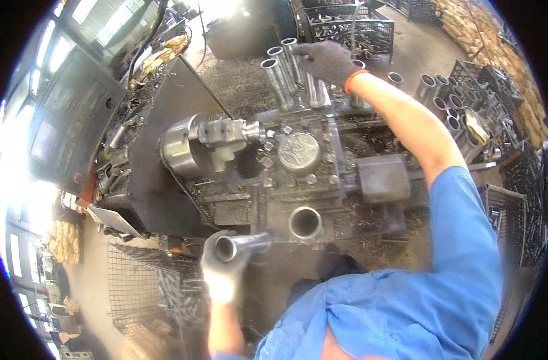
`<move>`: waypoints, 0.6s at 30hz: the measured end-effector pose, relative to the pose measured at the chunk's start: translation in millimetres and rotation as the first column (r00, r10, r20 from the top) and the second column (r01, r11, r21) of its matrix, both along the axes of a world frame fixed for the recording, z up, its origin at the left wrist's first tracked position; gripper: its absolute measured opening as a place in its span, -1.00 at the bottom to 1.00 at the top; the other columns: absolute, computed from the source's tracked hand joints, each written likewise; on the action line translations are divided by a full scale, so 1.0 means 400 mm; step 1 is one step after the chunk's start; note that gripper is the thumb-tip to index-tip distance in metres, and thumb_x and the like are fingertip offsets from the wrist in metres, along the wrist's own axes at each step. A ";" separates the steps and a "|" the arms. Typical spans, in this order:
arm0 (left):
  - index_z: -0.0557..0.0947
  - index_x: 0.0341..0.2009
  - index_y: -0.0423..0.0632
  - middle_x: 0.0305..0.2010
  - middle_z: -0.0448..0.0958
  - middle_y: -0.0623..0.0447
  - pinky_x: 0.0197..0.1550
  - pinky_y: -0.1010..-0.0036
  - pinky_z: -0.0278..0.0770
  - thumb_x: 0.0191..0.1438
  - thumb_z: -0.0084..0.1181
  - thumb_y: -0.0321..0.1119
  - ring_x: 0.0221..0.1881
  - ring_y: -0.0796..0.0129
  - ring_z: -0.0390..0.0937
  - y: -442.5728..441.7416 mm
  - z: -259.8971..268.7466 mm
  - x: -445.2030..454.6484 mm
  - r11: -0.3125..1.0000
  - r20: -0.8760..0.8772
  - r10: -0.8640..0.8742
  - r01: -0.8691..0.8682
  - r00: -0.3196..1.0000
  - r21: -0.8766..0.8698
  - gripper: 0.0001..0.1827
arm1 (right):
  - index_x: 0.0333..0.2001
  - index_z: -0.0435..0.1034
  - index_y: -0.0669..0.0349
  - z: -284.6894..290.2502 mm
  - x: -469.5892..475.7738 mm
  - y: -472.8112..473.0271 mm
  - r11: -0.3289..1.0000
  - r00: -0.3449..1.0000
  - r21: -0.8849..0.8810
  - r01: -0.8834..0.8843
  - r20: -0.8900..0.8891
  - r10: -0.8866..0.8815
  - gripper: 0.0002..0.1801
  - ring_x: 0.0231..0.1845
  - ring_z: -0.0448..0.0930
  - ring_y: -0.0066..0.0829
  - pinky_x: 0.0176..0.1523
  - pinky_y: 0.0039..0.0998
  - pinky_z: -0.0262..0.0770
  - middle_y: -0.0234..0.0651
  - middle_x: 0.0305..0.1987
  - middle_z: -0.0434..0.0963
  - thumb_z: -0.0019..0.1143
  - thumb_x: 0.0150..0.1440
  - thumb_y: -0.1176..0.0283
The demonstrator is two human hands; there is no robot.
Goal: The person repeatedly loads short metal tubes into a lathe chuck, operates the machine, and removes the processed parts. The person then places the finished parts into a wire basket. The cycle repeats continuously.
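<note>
My left hand (222,270), in a pale work glove, grips a flanged metal tube (251,243) in front of the lathe. The tube lies sideways, its flanged mouth towards me. My right hand (325,63), in a dark glove with an orange cuff, is over a group of upright metal tubes (280,83) behind the lathe carriage. Its fingertips are at the rim of one tube, and the palm hides the top of another tube (315,92); whether it grips either cannot be told. Nearer me, one more tube (305,222) stands upright on the carriage's front.
The lathe chuck (183,144) faces a bolted tool post (299,150), with a grey block (384,177) to its right. Several flanged tubes (454,101) stand at the far right. A wire basket (138,279) with metal parts is at lower left. Metal bins (352,31) stand behind.
</note>
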State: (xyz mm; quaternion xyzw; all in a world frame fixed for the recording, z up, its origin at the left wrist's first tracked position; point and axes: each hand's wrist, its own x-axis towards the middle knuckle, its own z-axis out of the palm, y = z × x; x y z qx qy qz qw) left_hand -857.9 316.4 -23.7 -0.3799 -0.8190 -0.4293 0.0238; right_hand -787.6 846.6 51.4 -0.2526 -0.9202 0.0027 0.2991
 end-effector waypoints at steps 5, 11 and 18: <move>0.72 0.01 -0.20 -0.08 0.82 -0.17 0.05 0.34 0.77 -0.02 0.66 -0.35 -0.06 0.25 0.82 0.155 0.041 -0.084 0.985 0.065 -0.158 0.162 0.985 -0.052 -0.49 | 0.37 0.55 -0.37 -0.169 -0.197 0.093 0.992 0.994 -0.069 0.104 0.050 -0.101 -0.58 -0.61 0.42 -0.66 -0.51 -0.54 0.44 -0.50 -0.53 0.48 0.02 0.51 0.17; 0.75 0.01 -0.04 -0.13 0.80 -0.11 0.02 0.23 0.78 0.00 0.61 -0.20 -0.11 0.06 0.82 0.256 -0.030 -0.162 0.951 0.268 -0.269 0.299 0.925 -0.077 -0.52 | 0.40 0.46 -0.17 -0.078 -0.234 0.026 0.966 0.982 -0.186 0.180 0.091 -0.165 -0.49 -0.02 0.81 0.09 0.02 0.09 0.75 -0.04 0.03 0.76 0.12 0.43 0.03; 0.68 0.14 -0.08 0.05 0.75 -0.23 0.15 0.08 0.71 0.01 0.57 -0.26 0.07 -0.21 0.74 0.284 -0.087 -0.204 0.872 0.218 -0.469 0.489 0.856 -0.041 -0.41 | 0.43 0.46 0.15 -0.018 -0.264 -0.284 0.780 0.662 -0.611 0.133 0.641 0.389 -0.02 0.09 0.78 -0.07 0.10 0.00 0.70 -0.03 0.17 0.74 0.44 0.13 -0.28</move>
